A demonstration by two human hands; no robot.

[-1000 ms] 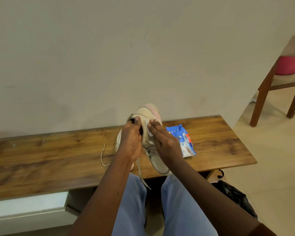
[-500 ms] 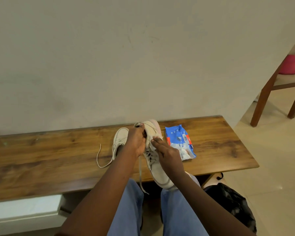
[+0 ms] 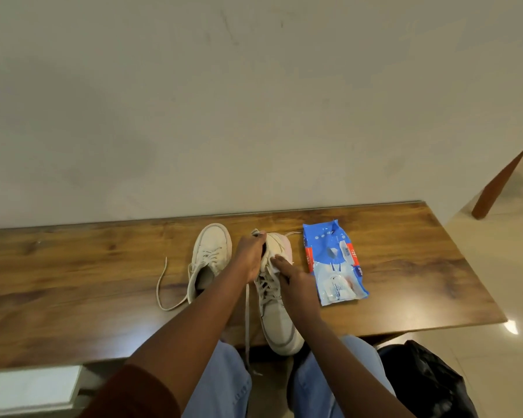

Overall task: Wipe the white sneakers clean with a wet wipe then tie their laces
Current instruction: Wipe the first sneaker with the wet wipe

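Observation:
Two white sneakers lie on the wooden bench [image 3: 88,276]. The left sneaker [image 3: 209,254] rests untied with its toe toward the wall, one lace trailing left. The right sneaker [image 3: 277,315] lies with its toe over the bench's front edge and its heel toward the wall. My left hand [image 3: 249,254] grips its heel collar. My right hand [image 3: 295,277] presses a white wet wipe [image 3: 274,265] against the sneaker's side near the heel. One of its laces hangs down between my knees.
A blue wet-wipe pack [image 3: 332,263] lies on the bench just right of the sneakers. A black bag [image 3: 426,381] sits on the floor at the lower right. A wooden chair leg [image 3: 495,188] stands at the far right. The wall runs behind the bench.
The held sneaker has come down from a raised tilt to lie on the bench. Both hands came down with it, uncovering the left sneaker.

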